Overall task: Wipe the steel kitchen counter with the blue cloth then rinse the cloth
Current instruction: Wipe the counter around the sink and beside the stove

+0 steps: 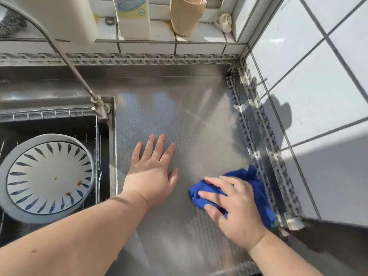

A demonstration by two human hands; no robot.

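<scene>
Midway, I judge: my right hand [237, 212] presses bunched cloth [256, 188] on counter [179, 116] right of sink [103, 136]; left hand [153, 168] flat; rinse pending.

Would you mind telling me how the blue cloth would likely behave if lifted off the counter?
The blue cloth is bunched in folds under the right hand, so it would probably droop limply. It looks light, and likely slides easily on the steel counter.

1. Left hand [152, 172]: bare, with no glove, ring or watch.
2. Right hand [237, 210]: bare too, nails short and unpainted.
3. Both forearms uncovered; no sleeve in view.
</scene>
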